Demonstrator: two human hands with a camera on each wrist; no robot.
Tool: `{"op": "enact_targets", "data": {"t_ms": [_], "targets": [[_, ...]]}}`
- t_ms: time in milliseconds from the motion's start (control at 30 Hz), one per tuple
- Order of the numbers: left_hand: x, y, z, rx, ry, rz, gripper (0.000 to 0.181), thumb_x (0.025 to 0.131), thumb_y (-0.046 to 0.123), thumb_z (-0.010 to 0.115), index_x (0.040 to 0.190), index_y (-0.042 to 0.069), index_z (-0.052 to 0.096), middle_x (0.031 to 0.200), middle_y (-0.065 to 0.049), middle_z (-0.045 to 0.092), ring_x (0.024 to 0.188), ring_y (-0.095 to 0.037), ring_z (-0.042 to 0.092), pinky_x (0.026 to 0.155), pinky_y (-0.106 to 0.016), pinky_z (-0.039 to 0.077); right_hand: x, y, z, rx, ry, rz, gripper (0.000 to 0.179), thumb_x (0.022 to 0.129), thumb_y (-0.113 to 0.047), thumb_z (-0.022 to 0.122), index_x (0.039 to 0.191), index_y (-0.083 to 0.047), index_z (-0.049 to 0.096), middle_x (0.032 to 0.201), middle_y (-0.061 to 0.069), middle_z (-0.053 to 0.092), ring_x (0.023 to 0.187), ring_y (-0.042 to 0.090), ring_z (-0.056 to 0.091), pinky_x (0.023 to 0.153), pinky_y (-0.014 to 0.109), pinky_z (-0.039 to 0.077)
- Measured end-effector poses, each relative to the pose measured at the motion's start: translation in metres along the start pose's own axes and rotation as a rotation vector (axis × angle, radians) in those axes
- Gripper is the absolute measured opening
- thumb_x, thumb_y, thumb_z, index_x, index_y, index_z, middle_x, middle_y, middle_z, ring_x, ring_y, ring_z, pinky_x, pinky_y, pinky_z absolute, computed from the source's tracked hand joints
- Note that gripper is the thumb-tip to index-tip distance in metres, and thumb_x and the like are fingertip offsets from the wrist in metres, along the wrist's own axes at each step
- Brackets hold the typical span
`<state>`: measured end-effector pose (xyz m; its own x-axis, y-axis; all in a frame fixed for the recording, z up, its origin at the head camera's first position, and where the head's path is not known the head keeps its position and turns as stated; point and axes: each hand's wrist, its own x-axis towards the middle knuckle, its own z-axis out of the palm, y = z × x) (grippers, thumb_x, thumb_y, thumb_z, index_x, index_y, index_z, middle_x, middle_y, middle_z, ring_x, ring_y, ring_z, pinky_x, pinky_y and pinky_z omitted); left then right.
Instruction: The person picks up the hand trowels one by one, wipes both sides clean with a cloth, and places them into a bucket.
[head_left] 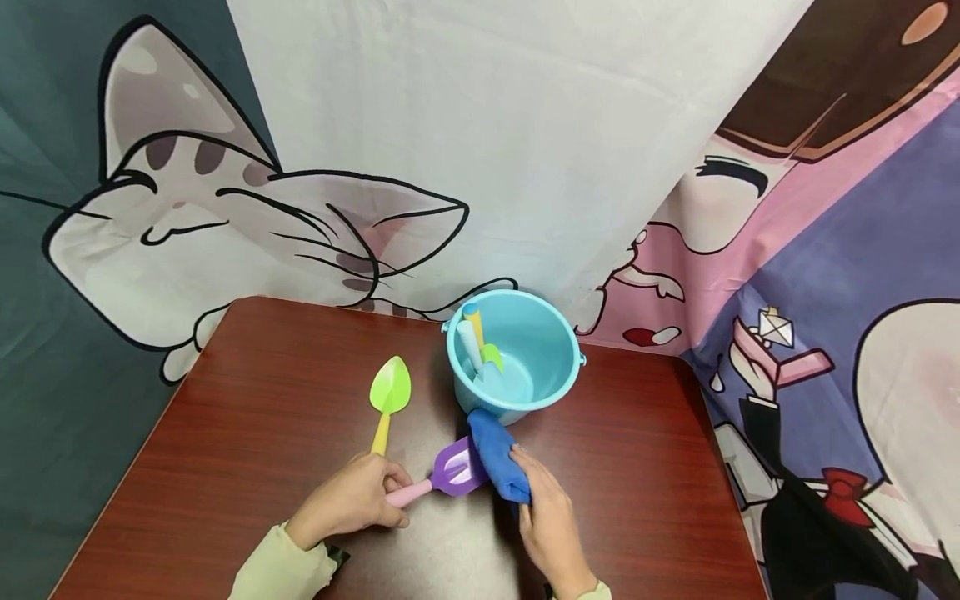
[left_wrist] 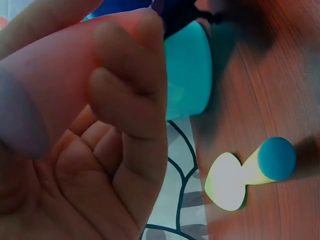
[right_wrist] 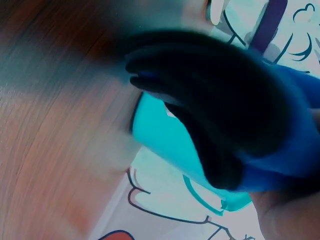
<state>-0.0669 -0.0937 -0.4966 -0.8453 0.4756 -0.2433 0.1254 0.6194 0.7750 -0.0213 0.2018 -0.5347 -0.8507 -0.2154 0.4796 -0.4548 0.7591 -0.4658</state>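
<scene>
The left hand (head_left: 356, 498) has its grip closed around the pink handle of a purple scoop (head_left: 452, 478); in the left wrist view the fingers (left_wrist: 125, 90) curl about that handle, whose end is greyish. The scoop points to the right, its slotted blade reaching the folded blue cloth (head_left: 495, 458) — whether the two press together, I cannot tell. The right hand (head_left: 553, 525) grasps this cloth from its right side, though the right wrist view is too dark and blurred to show each finger. The cloth's far end lies just in front of a light blue bucket (head_left: 551, 350), which stands upright near the back edge of the brown desk (head_left: 262, 417). Inside the bucket, a yellow-handled tool (head_left: 476, 321) and a light blue tool (head_left: 469, 343) lean against the left wall. A green trowel (head_left: 391, 385) lies left of the bucket, its yellow handle running toward the left hand and ending in a blue cap (left_wrist: 277, 159). A printed backdrop (head_left: 450, 125) with a large cartoon cat hangs behind the desk.
</scene>
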Motion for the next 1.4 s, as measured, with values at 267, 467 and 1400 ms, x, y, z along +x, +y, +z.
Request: {"op": "enact_targets", "data": {"t_ms": [267, 467, 1400], "targets": [[0.001, -0.008, -0.001, -0.08, -0.002, 0.017, 0.033, 0.067, 0.014, 0.089, 0.094, 0.011, 0.071, 0.073, 0.013, 0.065, 0.063, -0.006, 0.058, 0.057, -0.027, 0.049, 0.0, 0.001, -0.005, 0.044, 0.118, 0.022, 0.057, 0.08, 0.015, 0.059, 0.135, -0.001, 0.059, 0.133, 0.012, 0.064, 0.119, 0.03, 0.062, 0.11, 0.014, 0.029], [0.001, -0.015, -0.002, -0.175, -0.002, 0.047, 0.02, 0.073, 0.009, 0.078, 0.091, 0.008, 0.07, 0.066, 0.009, 0.064, 0.052, -0.007, 0.059, 0.05, -0.027, 0.05, 0.001, 0.001, -0.004, 0.074, 0.205, -0.003, 0.051, 0.085, 0.011, 0.056, 0.135, 0.0, 0.06, 0.132, 0.012, 0.064, 0.12, 0.027, 0.061, 0.109, 0.018, 0.034], [0.006, -0.025, 0.003, -0.41, -0.194, 0.178, 0.022, 0.102, 0.007, 0.049, 0.096, 0.01, 0.07, 0.07, 0.004, 0.065, 0.053, -0.005, 0.052, 0.047, -0.018, 0.042, 0.012, -0.009, 0.004, 0.165, 0.298, -0.155, 0.043, 0.087, 0.008, 0.048, 0.127, 0.007, 0.062, 0.127, 0.022, 0.064, 0.119, 0.033, 0.062, 0.109, 0.024, 0.038]]}}
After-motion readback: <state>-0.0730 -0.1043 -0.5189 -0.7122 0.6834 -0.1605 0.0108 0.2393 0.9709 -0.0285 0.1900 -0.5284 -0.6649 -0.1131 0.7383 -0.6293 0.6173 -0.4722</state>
